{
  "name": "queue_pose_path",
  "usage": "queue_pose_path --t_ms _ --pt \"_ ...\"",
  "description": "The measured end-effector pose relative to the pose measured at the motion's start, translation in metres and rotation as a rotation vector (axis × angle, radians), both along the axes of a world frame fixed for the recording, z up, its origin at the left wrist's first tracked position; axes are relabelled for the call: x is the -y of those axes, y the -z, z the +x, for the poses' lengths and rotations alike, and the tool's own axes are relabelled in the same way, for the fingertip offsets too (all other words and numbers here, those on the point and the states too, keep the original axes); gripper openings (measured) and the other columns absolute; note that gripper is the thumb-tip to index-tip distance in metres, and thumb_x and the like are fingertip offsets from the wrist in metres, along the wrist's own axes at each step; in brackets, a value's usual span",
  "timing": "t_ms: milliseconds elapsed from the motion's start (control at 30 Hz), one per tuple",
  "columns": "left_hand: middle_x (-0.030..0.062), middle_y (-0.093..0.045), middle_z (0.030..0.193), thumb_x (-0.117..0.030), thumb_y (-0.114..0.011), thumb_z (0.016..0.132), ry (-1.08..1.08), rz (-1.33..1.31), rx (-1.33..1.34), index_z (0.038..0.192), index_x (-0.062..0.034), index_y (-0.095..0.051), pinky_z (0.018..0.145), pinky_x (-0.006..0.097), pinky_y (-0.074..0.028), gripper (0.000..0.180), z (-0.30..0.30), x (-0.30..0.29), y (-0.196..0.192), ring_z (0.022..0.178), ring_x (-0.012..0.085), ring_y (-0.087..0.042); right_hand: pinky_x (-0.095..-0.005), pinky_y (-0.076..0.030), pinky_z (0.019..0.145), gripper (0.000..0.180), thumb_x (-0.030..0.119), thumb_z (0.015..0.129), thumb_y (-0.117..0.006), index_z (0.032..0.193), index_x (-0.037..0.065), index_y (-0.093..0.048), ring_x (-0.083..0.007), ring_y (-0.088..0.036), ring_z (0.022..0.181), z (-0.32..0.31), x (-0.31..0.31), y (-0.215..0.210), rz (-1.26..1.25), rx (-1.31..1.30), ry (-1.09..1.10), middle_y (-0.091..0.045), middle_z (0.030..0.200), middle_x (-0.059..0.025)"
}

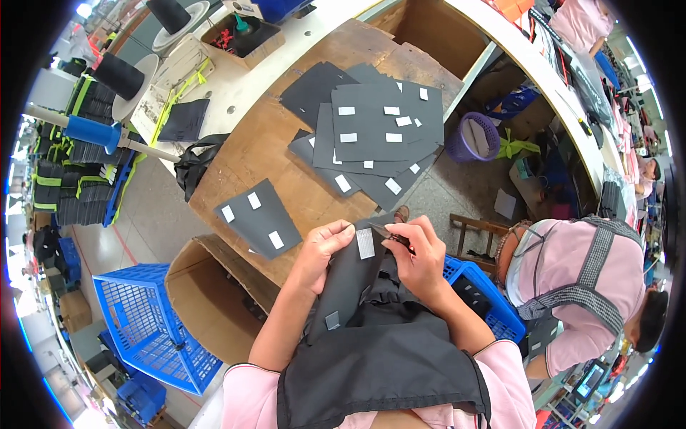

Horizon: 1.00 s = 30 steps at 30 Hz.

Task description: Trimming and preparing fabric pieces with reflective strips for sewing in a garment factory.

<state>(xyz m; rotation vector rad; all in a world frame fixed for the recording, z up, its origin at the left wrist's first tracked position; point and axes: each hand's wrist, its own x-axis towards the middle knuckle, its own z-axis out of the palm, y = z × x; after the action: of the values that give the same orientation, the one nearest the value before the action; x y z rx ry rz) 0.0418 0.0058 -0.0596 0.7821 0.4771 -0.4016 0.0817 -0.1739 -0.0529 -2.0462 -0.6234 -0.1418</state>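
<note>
While pinched between left hand (323,252), right hand (420,256), black fabric piece (350,282)

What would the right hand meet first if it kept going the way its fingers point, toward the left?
The right hand points left at the white label on the dark fabric piece, which it already reaches. Past that sit the left hand's fingertips. Depth looks shared, though one view cannot confirm.

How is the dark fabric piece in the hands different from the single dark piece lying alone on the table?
The held fabric piece is gripped at its top by the left hand and right hand and hangs down over the lap; the lone piece lies flat on the wooden table, untouched. The held one shows two pale tags, the lone one three. Both are dark grey with small pale rectangular tags.
</note>
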Motion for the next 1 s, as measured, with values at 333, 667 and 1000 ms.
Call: queue_pose_path --t_ms 333,667,1000 --pt "-0.0001 -0.06 0.078 -0.017 -0.056 0.088 0.006 -0.038 0.046 0.086 -0.0045 -0.057 0.06 0.019 -0.045 0.013 -0.003 -0.003 0.008 0.066 0.0052 -0.055 -0.033 -0.046 0.055 0.03 0.001 0.066 -0.071 0.093 0.005 -0.06 -0.0263 -0.056 0.065 0.0 0.001 -0.003 -0.031 0.042 -0.113 -0.056 0.079 -0.0103" --pt "0.0024 -0.061 0.095 -0.013 -0.057 0.085 0.29 0.288 0.191 0.109 0.0017 -0.058 0.071 0.02 -0.045 0.029 0.004 -0.019 -0.02 0.081 0.0071 -0.056 -0.0325 -0.041 0.055 0.018 0.004 0.069 -0.071 0.081 0.002 -0.057 -0.0195 -0.051 0.062 0.033 -0.008 -0.014 -0.148 -0.393 -0.324 -0.048 0.073 -0.0075" --pt "0.0036 -0.063 0.084 -0.013 -0.064 0.083 0.031 0.295 0.089 0.098 0.0019 -0.062 0.069 0.022 -0.046 0.021 -0.022 -0.038 -0.008 0.075 0.0092 -0.057 -0.031 -0.045 0.056 0.028 0.006 0.071 -0.071 0.095 0.006 -0.057 -0.0198 -0.054 0.062 0.013 -0.017 -0.007 -0.144 -0.094 -0.029 -0.053 0.083 -0.0085"
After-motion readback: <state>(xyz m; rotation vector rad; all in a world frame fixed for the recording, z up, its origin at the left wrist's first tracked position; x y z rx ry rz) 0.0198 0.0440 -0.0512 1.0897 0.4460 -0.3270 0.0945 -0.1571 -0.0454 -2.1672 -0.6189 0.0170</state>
